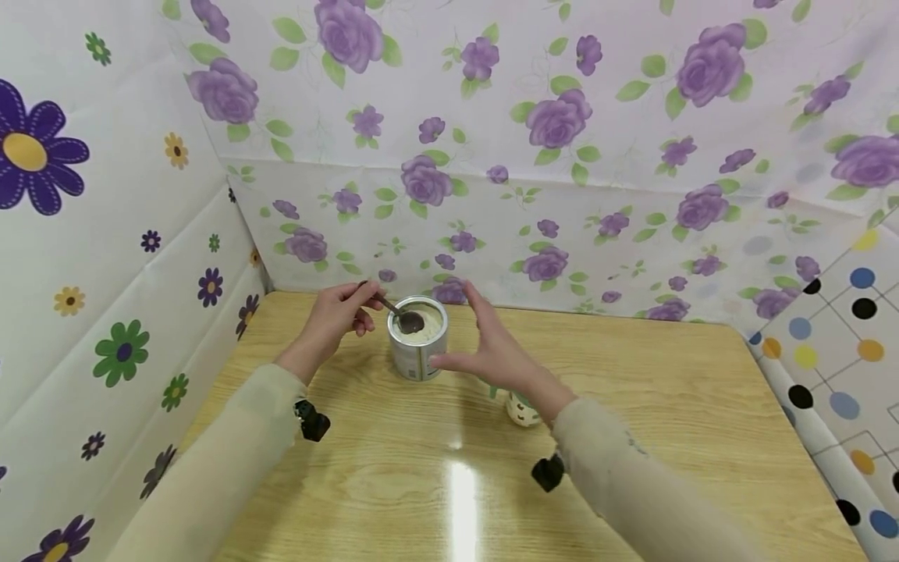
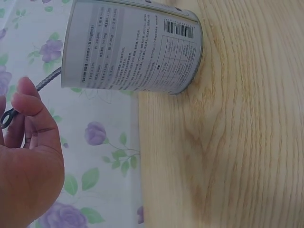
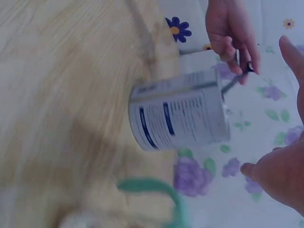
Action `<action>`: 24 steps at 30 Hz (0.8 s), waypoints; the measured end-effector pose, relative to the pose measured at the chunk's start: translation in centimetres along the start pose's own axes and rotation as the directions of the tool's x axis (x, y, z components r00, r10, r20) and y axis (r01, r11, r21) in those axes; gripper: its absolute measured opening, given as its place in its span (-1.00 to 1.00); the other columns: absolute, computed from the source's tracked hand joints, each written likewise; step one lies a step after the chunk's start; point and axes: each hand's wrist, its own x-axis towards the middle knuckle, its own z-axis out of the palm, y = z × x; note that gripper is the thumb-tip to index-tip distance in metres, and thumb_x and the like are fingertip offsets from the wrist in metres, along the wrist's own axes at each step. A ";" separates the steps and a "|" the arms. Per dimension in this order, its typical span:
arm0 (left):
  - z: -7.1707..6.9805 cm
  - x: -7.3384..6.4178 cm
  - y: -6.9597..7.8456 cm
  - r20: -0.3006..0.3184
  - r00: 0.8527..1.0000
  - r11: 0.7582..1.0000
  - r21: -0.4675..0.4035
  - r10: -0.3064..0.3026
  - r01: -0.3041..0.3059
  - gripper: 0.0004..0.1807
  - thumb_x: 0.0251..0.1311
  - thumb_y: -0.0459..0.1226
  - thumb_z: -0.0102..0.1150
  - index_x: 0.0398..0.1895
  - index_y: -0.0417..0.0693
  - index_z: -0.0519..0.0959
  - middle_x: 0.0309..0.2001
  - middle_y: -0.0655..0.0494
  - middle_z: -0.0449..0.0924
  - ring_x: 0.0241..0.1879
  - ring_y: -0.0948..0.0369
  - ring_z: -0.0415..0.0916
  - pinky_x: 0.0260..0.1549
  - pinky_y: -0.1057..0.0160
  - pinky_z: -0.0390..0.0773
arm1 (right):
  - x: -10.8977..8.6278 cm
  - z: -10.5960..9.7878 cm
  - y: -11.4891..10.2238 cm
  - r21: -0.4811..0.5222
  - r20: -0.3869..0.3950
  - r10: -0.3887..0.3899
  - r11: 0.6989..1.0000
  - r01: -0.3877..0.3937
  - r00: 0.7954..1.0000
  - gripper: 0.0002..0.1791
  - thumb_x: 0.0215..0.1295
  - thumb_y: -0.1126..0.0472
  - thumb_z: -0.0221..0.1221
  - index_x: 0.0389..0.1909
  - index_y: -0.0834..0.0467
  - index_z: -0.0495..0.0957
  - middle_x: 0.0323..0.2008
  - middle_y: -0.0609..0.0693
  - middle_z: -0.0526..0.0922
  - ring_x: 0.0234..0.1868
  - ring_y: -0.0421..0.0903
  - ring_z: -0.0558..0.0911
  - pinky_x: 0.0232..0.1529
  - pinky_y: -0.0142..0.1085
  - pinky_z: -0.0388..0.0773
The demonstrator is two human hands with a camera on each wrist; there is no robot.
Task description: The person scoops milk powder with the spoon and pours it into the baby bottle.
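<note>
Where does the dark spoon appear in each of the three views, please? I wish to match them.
Head: spoon just left of and below centre, held by the left hand.
Left wrist: only its handle shows, toward the left edge, above mid-height.
Right wrist: again only its handle, in the upper right part.
Shared landmark: the can with the printed label.
</note>
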 end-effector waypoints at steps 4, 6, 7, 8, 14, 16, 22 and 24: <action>-0.2 0.1 -0.1 -0.016 1.000 1.000 -0.002 -0.005 0.005 -0.41 0.58 0.09 0.15 0.17 -0.31 0.64 -0.19 0.03 0.69 -0.54 0.30 0.58 -0.52 0.40 0.57 | 1.6 3.3 0.4 0.076 -0.052 0.078 0.994 -0.074 0.996 0.51 0.18 -0.20 0.57 0.76 -0.01 -0.42 0.75 0.13 -0.25 0.72 0.18 -0.13 0.62 0.22 0.00; -0.1 0.2 -0.1 -0.022 1.000 1.000 -0.008 -0.008 0.008 -0.41 0.61 0.07 0.12 0.20 -0.33 0.62 -0.20 0.05 0.68 -0.54 0.30 0.57 -0.53 0.40 0.56 | 2.2 4.6 0.9 0.118 -0.084 0.095 0.989 -0.085 0.992 0.50 0.19 -0.14 0.58 0.76 0.00 -0.42 0.74 0.16 -0.25 0.72 0.20 -0.15 0.62 0.24 -0.02; 0.0 0.2 -0.1 -0.025 1.000 1.000 -0.016 -0.011 0.010 -0.42 0.62 0.07 0.12 0.21 -0.32 0.61 -0.21 0.06 0.68 -0.54 0.30 0.57 -0.53 0.40 0.56 | 2.5 5.2 1.1 0.139 -0.096 0.100 0.986 -0.086 0.990 0.50 0.19 -0.12 0.59 0.76 0.02 -0.42 0.74 0.18 -0.25 0.72 0.22 -0.15 0.62 0.25 -0.01; 0.1 0.2 -0.1 -0.025 1.000 1.000 -0.025 -0.014 0.014 -0.44 0.63 0.06 0.11 0.22 -0.31 0.61 -0.21 0.07 0.68 -0.54 0.30 0.57 -0.53 0.40 0.55 | 2.9 5.7 1.5 0.152 -0.107 0.108 0.984 -0.091 0.988 0.49 0.20 -0.11 0.58 0.76 0.02 -0.42 0.74 0.19 -0.24 0.72 0.23 -0.14 0.62 0.26 -0.01; 0.6 0.0 -0.3 -0.012 0.998 0.991 -0.124 -0.055 0.053 -0.44 0.63 0.04 0.11 0.25 -0.32 0.58 -0.29 0.14 0.68 -0.55 0.30 0.57 -0.57 0.43 0.52 | 4.3 7.4 3.1 0.238 -0.125 0.126 0.967 -0.093 0.984 0.50 0.20 0.05 0.61 0.75 0.04 -0.43 0.71 0.22 -0.14 0.69 0.21 0.01 0.63 0.18 0.04; 0.7 0.0 -0.2 0.000 0.997 0.986 -0.152 -0.073 0.072 -0.43 0.63 0.05 0.10 0.25 -0.32 0.57 -0.32 0.17 0.68 -0.55 0.31 0.57 -0.58 0.44 0.51 | 4.6 7.8 3.7 0.272 -0.136 0.129 0.958 -0.088 0.982 0.49 0.19 0.09 0.61 0.75 0.05 -0.42 0.69 0.23 -0.05 0.67 0.20 0.09 0.62 0.15 0.07; 0.7 -0.2 0.0 0.020 0.994 0.975 -0.191 -0.109 0.111 -0.54 0.65 0.09 0.03 0.08 -0.11 0.64 -0.32 0.17 0.70 -0.54 0.31 0.55 -0.59 0.46 0.49 | 5.5 8.5 5.1 0.278 -0.191 0.097 0.960 -0.041 0.977 0.35 0.18 0.16 0.62 0.74 0.12 -0.18 0.57 0.20 0.21 0.56 0.17 0.31 0.57 0.10 0.22; 0.6 -0.2 0.0 0.020 0.994 0.975 -0.192 -0.110 0.112 -0.55 0.66 0.10 0.00 0.04 -0.07 0.64 -0.32 0.18 0.71 -0.54 0.31 0.54 -0.59 0.47 0.48 | 5.7 8.7 5.3 0.267 -0.204 0.077 0.963 -0.020 0.976 0.28 0.18 0.18 0.62 0.72 0.13 -0.09 0.53 0.17 0.25 0.52 0.15 0.35 0.55 0.09 0.26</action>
